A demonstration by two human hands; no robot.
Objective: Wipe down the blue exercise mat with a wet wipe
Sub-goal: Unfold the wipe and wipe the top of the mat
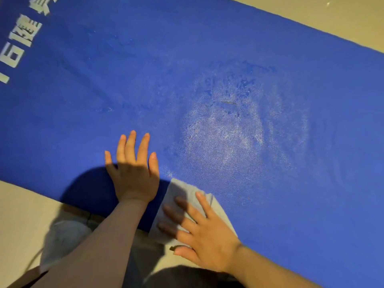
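Wipe: the wet wipe lies flat under your right hand, its fingers spread straight.
Mat: the blue mat has its long axis running 10 to 4 o'clock.
Left hand: fingers splayed flat on the mat.

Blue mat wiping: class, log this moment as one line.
right hand: presses wet wipe | left hand: flat on blue exercise mat

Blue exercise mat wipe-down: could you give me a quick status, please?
Left hand flat on blue exercise mat. Right hand pressing pale wet wipe at near edge. Nothing in the way.
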